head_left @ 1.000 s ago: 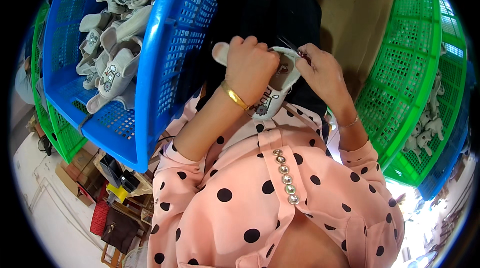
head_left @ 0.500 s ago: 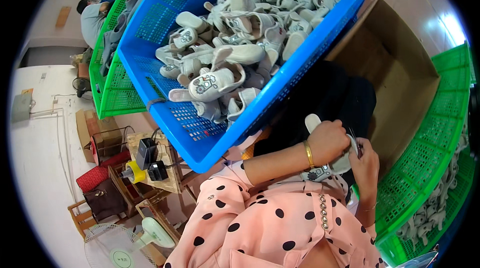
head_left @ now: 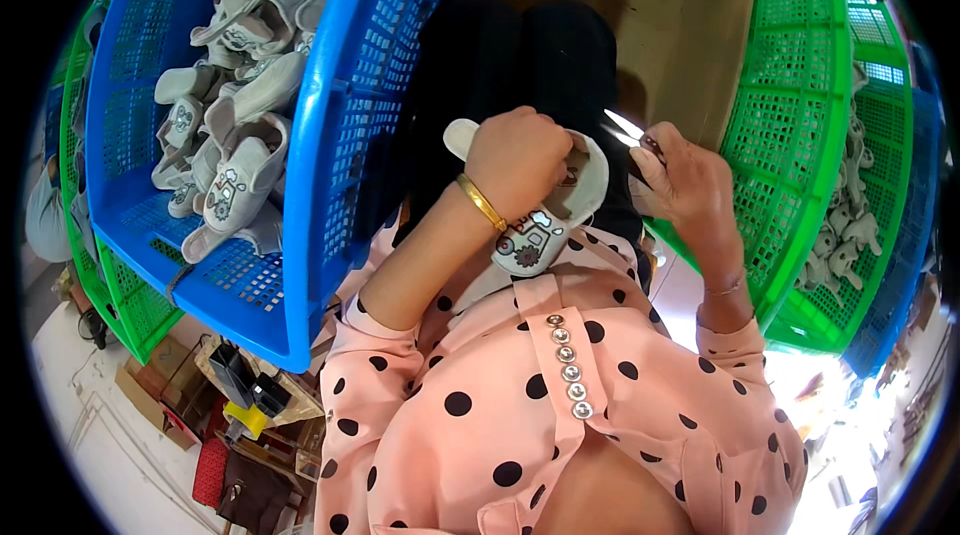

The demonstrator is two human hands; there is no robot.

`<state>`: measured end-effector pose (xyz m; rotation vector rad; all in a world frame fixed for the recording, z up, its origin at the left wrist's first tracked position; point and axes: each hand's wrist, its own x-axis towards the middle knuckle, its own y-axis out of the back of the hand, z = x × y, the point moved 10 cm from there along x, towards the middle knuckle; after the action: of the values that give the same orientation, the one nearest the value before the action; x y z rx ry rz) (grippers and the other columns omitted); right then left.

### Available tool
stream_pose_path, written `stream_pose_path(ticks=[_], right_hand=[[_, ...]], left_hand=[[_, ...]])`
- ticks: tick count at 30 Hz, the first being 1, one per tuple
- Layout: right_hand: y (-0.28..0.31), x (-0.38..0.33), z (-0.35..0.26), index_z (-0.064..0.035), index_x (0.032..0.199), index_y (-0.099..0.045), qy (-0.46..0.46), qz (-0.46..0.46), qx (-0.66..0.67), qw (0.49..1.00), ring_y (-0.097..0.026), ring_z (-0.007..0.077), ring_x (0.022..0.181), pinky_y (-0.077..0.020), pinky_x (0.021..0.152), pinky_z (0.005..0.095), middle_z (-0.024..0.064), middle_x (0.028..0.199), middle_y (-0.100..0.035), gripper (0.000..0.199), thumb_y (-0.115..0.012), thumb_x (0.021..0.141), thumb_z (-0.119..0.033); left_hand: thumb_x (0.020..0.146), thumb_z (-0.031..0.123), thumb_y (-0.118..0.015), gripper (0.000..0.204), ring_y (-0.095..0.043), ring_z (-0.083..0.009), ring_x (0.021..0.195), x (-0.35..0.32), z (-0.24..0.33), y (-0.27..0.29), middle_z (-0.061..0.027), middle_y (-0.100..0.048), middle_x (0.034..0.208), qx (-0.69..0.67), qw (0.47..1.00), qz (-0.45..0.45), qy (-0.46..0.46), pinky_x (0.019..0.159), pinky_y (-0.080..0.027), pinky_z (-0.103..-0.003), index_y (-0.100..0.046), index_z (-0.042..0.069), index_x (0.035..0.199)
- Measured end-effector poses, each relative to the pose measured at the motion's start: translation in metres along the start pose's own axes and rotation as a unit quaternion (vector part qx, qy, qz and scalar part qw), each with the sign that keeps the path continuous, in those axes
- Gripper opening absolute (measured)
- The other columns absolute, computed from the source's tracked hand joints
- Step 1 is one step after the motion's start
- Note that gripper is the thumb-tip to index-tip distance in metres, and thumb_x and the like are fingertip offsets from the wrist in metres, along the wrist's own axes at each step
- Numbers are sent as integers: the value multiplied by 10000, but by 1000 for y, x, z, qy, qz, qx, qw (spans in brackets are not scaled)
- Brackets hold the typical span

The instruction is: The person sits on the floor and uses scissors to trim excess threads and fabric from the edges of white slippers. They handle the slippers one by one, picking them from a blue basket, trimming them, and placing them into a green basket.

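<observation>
My left hand (head_left: pixel 520 160) is closed on a small light grey child's shoe (head_left: pixel 535 253), its fingers curled over the opening. The shoe is held above my lap, with a vehicle picture on its toe and a pale strap sticking out past my knuckles. A short way to the right of the shoe, my right hand (head_left: pixel 688 180) grips small pointed scissors (head_left: pixel 625 125). Their bright blades point up and left, apart from the shoe; the handles are mostly hidden in my fingers.
At my left stands a blue plastic basket (head_left: pixel 312 135) heaped with similar shoes (head_left: pixel 240 180). An open cardboard box (head_left: pixel 690 20) lies ahead, beyond my knees. Green baskets (head_left: pixel 785 135) line the right side, with more shoes (head_left: pixel 840 240) in one.
The whole view has swung to the right. My right hand with the scissors has drawn away from the shoe, and the shoe's opening and toe now show more fully.
</observation>
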<state>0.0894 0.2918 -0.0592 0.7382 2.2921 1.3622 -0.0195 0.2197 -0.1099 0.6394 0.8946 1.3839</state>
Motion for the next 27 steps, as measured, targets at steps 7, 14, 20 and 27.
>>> stream_pose_path(ticks=[7,14,20,27], right_hand=[[3,1,-47,-64,721,-482,172,-83,-204,960,-559,282,549,-416,502,347,92,553,-506,374,-675,834,-364],[-24,13,-61,-54,710,-551,252,-141,-261,921,-593,242,560,-433,527,351,71,561,-540,208,-665,793,-206],[-42,15,-64,-77,672,-585,320,-161,-342,869,-586,199,566,-397,546,314,44,574,-530,80,-656,643,-98],[-56,17,-61,-91,689,-578,332,-199,-346,855,-588,205,594,-390,563,330,41,606,-542,70,-644,700,-113]], left_hand=[[713,189,-663,119,-657,-278,718,10,-9,-4,-82,-667,691,-17,998,-61,18,641,-524,-398,-759,151,773],[695,181,-656,121,-661,-292,680,13,-5,-6,-99,-666,675,7,998,-59,3,618,-527,-401,-754,138,751],[695,182,-661,118,-661,-298,683,11,-7,-7,-106,-669,678,-14,999,-49,12,628,-532,-408,-754,132,747],[699,182,-660,119,-662,-296,679,13,-10,-12,-107,-673,685,-13,997,-65,29,634,-533,-405,-756,134,751]])
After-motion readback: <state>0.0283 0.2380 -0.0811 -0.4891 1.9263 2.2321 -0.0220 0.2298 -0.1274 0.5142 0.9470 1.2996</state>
